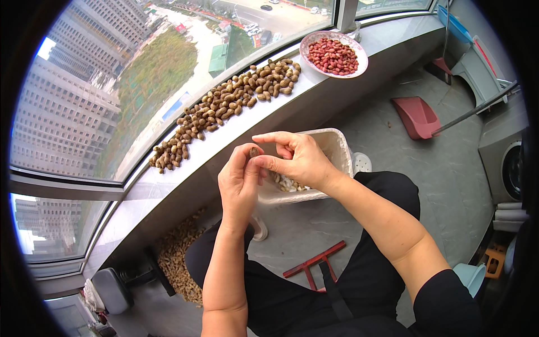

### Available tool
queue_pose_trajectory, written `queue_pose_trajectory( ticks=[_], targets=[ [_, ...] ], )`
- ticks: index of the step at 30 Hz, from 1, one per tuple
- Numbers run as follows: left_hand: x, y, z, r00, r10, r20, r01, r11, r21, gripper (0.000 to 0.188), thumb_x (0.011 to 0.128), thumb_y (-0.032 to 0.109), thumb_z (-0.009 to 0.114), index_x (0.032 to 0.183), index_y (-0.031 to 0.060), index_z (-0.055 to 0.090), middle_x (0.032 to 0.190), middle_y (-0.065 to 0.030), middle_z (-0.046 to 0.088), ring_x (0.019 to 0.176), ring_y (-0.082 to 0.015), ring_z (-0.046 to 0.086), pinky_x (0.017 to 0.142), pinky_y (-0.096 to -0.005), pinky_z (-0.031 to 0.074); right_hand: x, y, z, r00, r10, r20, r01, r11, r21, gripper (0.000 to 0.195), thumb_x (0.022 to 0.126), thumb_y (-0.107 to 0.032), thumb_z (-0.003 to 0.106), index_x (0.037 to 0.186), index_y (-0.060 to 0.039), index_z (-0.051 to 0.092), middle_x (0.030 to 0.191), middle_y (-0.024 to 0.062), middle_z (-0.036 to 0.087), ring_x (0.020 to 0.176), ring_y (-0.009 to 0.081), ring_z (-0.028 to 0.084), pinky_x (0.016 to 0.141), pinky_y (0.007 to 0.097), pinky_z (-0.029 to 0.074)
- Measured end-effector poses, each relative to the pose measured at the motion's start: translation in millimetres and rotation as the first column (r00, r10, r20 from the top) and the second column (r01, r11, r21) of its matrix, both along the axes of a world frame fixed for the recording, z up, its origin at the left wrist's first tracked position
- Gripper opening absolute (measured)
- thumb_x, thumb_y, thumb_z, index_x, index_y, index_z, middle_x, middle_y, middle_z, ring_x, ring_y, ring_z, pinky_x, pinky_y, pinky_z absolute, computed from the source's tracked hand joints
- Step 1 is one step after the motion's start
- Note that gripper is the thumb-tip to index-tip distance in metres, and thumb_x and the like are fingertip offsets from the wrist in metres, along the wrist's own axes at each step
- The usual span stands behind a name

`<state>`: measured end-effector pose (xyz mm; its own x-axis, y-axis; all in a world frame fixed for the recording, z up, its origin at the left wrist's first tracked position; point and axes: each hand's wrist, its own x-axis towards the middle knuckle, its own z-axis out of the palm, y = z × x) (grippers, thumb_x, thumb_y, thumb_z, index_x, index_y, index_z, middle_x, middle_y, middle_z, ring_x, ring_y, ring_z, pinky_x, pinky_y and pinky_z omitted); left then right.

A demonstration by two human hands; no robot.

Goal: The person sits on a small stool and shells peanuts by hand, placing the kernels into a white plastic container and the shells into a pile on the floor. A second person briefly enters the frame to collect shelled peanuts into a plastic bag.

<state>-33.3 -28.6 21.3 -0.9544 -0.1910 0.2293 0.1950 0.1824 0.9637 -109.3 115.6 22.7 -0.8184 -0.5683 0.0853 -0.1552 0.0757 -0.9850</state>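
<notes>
My left hand (240, 185) pinches one peanut in its shell (254, 152) between thumb and fingers, above the near left rim of a lined waste bin (343, 147). My right hand (301, 158) reaches in from the right, its thumb tip at the peanut and its index finger stretched out over it. Whether the right thumb presses on the shell I cannot tell. Empty peanut shells (288, 183) lie in the bin below. Unshelled peanuts (227, 101) are spread in a long band on the windowsill (269, 110). A patterned plate (362, 63) at the sill's right holds red-skinned peanut kernels (332, 56).
More peanuts (179, 257) are heaped on the floor at the left, near a grey-seated chair (111, 290). A red wooden frame (313, 265) lies between my legs. A pink dustpan (414, 118) rests on the tiles at the right, near a washing machine (501, 164).
</notes>
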Motion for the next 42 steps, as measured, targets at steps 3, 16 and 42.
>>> queue_pose_trajectory(
  ticks=[3, 16, 42],
  targets=[
    [0, 9, 0, 1.000, 0.013, 0.013, -0.014, 0.999, 0.031, 0.013, 0.097, 0.012, 0.049, 0.101, 0.0006, 0.055, 0.076, 0.0025, 0.051, 0.062, -0.0030, 0.045, 0.053, -0.0166, 0.037, 7, -7, -6, 0.985, 0.102, 0.138, -0.062, 0.961, -0.268, 0.028, 0.084, -0.017, 0.067, 0.108, -0.0020, 0.066, 0.061, -0.0087, 0.046, 0.057, 0.0010, 0.038, 0.050, 0.0194, 0.035],
    [-12, 16, 0, 0.991, 0.094, -0.100, -0.120, 0.945, -0.303, 0.031, 0.091, 0.003, 0.055, 0.121, 0.0035, 0.059, 0.079, -0.0032, 0.060, 0.070, -0.0074, 0.055, 0.064, -0.0204, 0.045, 0, 2, -2, 0.923, -0.102, -0.372, 0.126, 0.991, 0.041, 0.047, 0.086, -0.044, 0.057, 0.067, -0.0014, 0.057, 0.062, 0.0146, 0.057, 0.058, 0.0316, 0.057, 0.054, 0.0378, 0.043],
    [-40, 96, -5, 0.930, 0.254, -0.267, -0.327, 0.904, -0.275, 0.032, 0.092, 0.022, 0.053, 0.110, -0.0043, 0.056, 0.090, -0.0189, 0.061, 0.080, -0.0344, 0.059, 0.070, -0.0424, 0.047, -32, -26, -60, 0.650, -0.407, -0.641, 0.613, 0.779, 0.128, 0.032, 0.074, -0.027, 0.055, 0.057, 0.0000, 0.061, 0.057, 0.0175, 0.057, 0.060, 0.0344, 0.058, 0.061, 0.0409, 0.045]
  ],
)
